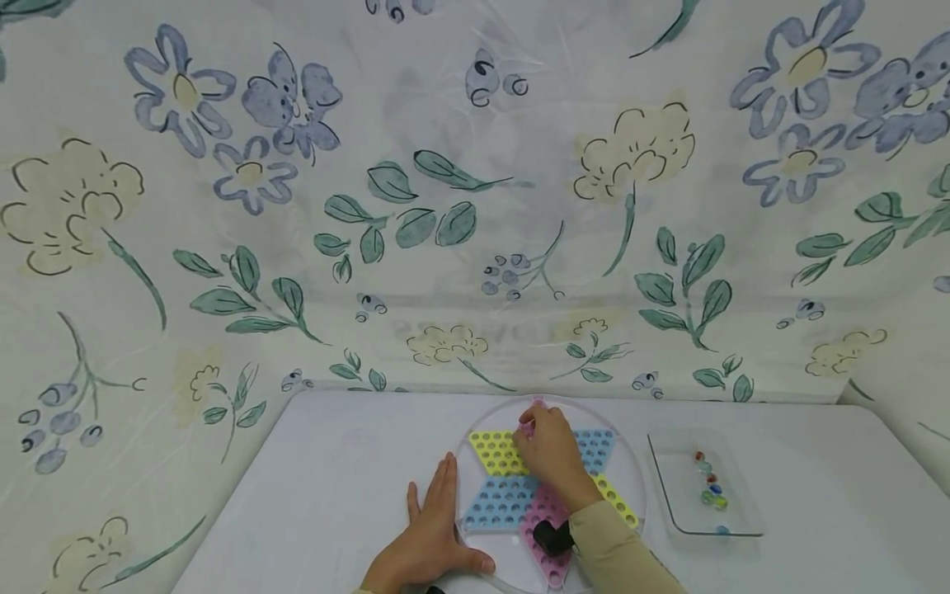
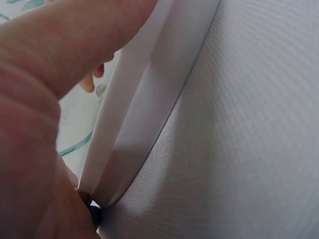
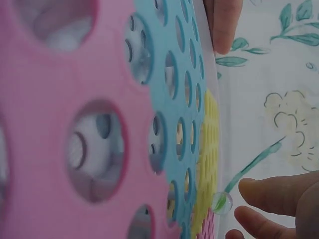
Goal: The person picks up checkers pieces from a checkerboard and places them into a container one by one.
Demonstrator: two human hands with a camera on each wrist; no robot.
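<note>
A round Chinese checkers board (image 1: 500, 503) with pink, blue and yellow sections full of holes lies on the table. My left hand (image 1: 430, 532) rests along its left rim, fingers straight and thumb spread toward the near edge. Over the far pink section is my right hand (image 1: 551, 450). In the right wrist view, a clear marble (image 3: 222, 203) with a green swirl sits at the board's far part, just off the tips of my right thumb (image 3: 269, 191) and forefinger. A small gap shows between them and the marble. My other right fingers are mostly hidden.
Right of the board stands a clear plastic tray (image 1: 716, 532) with several coloured glass marbles (image 1: 712, 487) in it. The white table (image 1: 334, 487) meets a flower-patterned cloth (image 1: 475, 272) behind and at the sides.
</note>
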